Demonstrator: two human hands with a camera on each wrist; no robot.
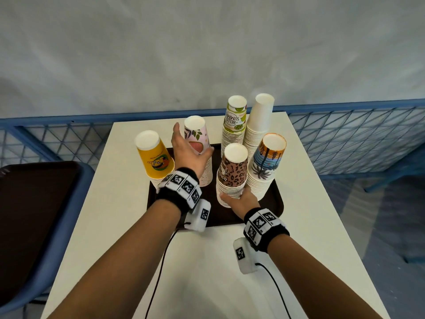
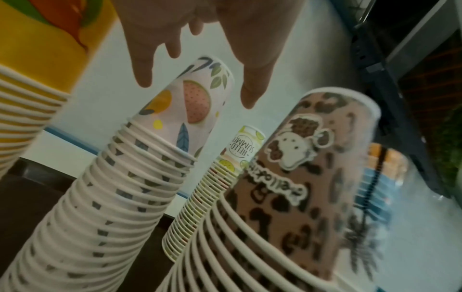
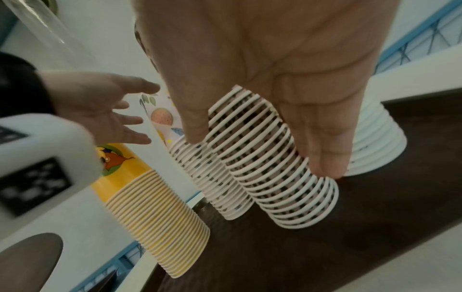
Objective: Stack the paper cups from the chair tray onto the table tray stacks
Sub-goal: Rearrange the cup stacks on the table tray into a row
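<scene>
Six stacks of upside-down paper cups stand on the brown table tray (image 1: 220,215). They are yellow (image 1: 156,160), pink fruit (image 1: 197,134), Hello Summer (image 1: 234,118), plain white (image 1: 259,118), leopard (image 1: 232,171) and palm print (image 1: 266,162). My left hand (image 1: 194,139) is spread open by the top pink fruit cup (image 2: 185,106), thumb on its right and fingers on its left. The left wrist view shows a gap between fingertips and cup. My right hand (image 1: 233,196) holds the lower rims of the leopard stack (image 3: 265,158) between thumb and fingers. The dark chair tray (image 1: 34,203) lies at the left.
The tray sits on a white table (image 1: 207,261) with bare surface in front of it. A blue chair (image 1: 69,226) touches the table's left side. Behind and to the right runs a blue mesh fence (image 1: 345,134). Wrist camera cables trail over the table front.
</scene>
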